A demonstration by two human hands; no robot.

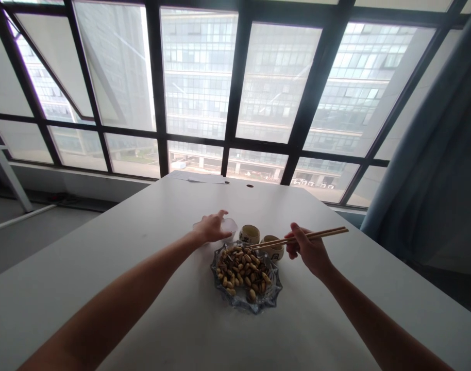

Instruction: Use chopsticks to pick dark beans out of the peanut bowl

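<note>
My right hand (307,250) is closed around a pair of wooden chopsticks (320,234), which slant leftward so that their tips reach the back of a scalloped glass plate (254,308). Unshelled peanuts (241,265) and darker bits lie piled on the plate. At the plate's far left, my left hand (211,228) grips a clear plastic container (230,225), thumb in front and forefinger behind; its other fingers are hidden. Two small cream cups with dark characters stand behind the plate: one cup (249,235) near the middle, the other cup (277,251) partly behind the chopsticks.
Everything stands on a white table (150,226). Papers (197,178) and two round cable holes are at its far end. Tall dark-framed windows rise beyond, one pane tilted outward. A blue curtain (432,129) hangs on the right, and a white metal frame (13,180) stands left.
</note>
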